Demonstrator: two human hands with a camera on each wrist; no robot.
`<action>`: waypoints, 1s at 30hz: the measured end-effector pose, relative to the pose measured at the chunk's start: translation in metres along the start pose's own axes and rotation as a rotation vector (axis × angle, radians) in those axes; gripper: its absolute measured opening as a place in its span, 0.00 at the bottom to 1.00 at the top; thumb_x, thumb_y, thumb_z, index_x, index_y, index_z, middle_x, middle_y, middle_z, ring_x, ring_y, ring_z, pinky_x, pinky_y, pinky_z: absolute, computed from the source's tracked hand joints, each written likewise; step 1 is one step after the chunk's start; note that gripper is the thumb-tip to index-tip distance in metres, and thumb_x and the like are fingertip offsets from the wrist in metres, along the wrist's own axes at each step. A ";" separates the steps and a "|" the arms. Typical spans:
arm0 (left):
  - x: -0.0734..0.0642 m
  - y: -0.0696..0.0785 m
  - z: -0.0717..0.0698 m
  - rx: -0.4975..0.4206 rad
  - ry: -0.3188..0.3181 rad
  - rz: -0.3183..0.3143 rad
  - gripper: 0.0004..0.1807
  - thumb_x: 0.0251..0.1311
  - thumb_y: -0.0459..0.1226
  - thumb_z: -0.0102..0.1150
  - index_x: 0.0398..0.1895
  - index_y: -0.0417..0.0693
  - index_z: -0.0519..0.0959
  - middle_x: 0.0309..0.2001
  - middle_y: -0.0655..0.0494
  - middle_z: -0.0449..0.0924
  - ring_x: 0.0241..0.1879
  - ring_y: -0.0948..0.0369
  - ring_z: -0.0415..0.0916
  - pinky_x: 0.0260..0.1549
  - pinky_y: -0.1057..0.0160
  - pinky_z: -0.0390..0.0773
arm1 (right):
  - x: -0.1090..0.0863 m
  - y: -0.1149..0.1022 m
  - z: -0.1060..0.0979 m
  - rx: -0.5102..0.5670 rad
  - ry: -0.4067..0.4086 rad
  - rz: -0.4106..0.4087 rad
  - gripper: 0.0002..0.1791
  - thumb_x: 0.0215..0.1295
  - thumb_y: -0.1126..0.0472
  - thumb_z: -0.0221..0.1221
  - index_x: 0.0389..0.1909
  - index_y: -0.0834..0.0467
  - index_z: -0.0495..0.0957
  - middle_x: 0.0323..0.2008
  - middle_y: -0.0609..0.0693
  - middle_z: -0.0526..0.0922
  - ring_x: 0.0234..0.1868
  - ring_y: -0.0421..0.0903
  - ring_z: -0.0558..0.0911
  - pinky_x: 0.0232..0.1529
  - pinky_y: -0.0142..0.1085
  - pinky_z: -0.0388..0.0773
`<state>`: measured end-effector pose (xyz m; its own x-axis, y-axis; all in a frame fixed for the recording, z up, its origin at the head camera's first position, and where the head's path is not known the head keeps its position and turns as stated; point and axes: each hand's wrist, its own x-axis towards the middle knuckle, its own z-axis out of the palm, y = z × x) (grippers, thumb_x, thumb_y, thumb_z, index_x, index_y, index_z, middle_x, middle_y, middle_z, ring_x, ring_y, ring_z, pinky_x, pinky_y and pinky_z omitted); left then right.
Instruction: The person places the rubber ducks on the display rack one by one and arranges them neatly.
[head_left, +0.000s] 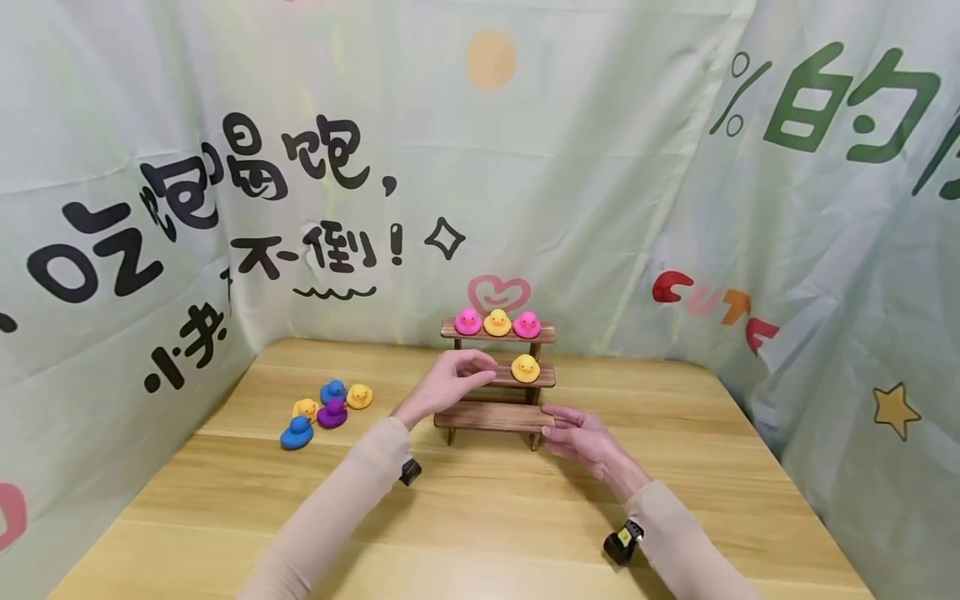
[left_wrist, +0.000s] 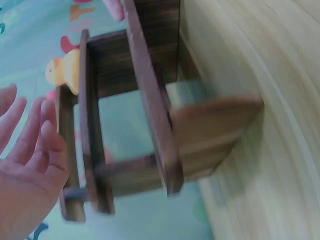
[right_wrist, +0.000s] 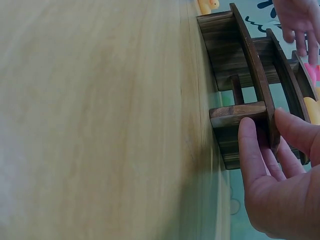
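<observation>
A dark wooden three-tier display stand [head_left: 487, 415] stands upright on the table. My right hand [head_left: 588, 442] grips the right end of its lowest tier; in the right wrist view the thumb lies over the board and the fingers [right_wrist: 251, 150] reach beneath it. At the left end of the middle tier hovers my left hand [head_left: 453, 379], its fingers loosely extended and holding nothing. On that tier's right side sits a yellow rubber duck [head_left: 525, 368]. The top tier carries a pink duck [head_left: 468, 322], a yellow duck [head_left: 497, 322] and another pink duck [head_left: 527, 325].
Left of the stand, several rubber ducks lie grouped on the wooden table [head_left: 480, 533]: a purple duck [head_left: 332, 413], blue ones such as the front blue duck [head_left: 297, 432], and yellow ones including a yellow duck [head_left: 360, 396]. A printed cloth [head_left: 570, 167] hangs around the table's back and sides.
</observation>
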<state>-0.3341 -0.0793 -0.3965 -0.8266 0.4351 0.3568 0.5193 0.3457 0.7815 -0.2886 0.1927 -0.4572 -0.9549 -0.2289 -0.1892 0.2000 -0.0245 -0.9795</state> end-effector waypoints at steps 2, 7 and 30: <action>-0.007 -0.001 -0.008 -0.006 -0.017 -0.009 0.13 0.65 0.45 0.61 0.48 0.51 0.83 0.43 0.58 0.86 0.42 0.63 0.80 0.46 0.58 0.79 | 0.000 0.001 0.000 0.001 0.001 -0.001 0.32 0.65 0.71 0.60 0.69 0.68 0.63 0.61 0.65 0.63 0.42 0.41 0.81 0.56 0.42 0.79; -0.020 -0.009 -0.026 -0.054 -0.011 -0.037 0.14 0.66 0.43 0.61 0.47 0.45 0.83 0.41 0.52 0.86 0.41 0.52 0.82 0.44 0.47 0.80 | 0.001 0.001 -0.002 -0.002 -0.002 0.004 0.32 0.65 0.70 0.59 0.70 0.67 0.62 0.68 0.71 0.55 0.45 0.41 0.81 0.56 0.41 0.79; -0.058 -0.038 -0.100 -0.167 -0.051 -0.179 0.15 0.66 0.44 0.60 0.45 0.41 0.83 0.42 0.48 0.85 0.42 0.56 0.82 0.46 0.47 0.80 | 0.001 0.000 0.000 0.005 -0.002 0.003 0.32 0.66 0.71 0.59 0.70 0.68 0.62 0.59 0.63 0.64 0.44 0.42 0.80 0.58 0.43 0.78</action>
<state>-0.3277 -0.2013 -0.3954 -0.8880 0.4224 0.1815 0.3187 0.2810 0.9052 -0.2896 0.1930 -0.4577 -0.9537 -0.2312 -0.1922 0.2041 -0.0284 -0.9785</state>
